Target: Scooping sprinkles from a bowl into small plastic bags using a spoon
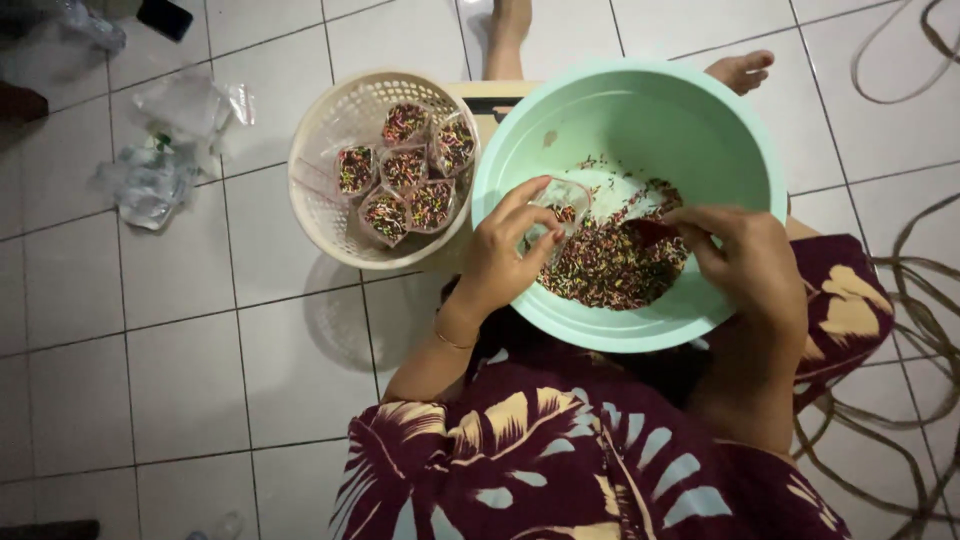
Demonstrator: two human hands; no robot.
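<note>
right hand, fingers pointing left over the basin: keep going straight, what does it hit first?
Likely the small clear bag held open by the left hand. The right hand points at it across the sprinkles in the green basin; relative height is unclear.

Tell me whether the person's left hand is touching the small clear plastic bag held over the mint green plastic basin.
Touching. The head view shows the left hand with its fingers wrapped around the small clear plastic bag above the mint green plastic basin.

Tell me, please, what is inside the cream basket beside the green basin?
The cream basket holds six small clear bags filled with multicoloured sprinkles, packed together on its right side. Whatever lies beneath the bags is covered.
</note>
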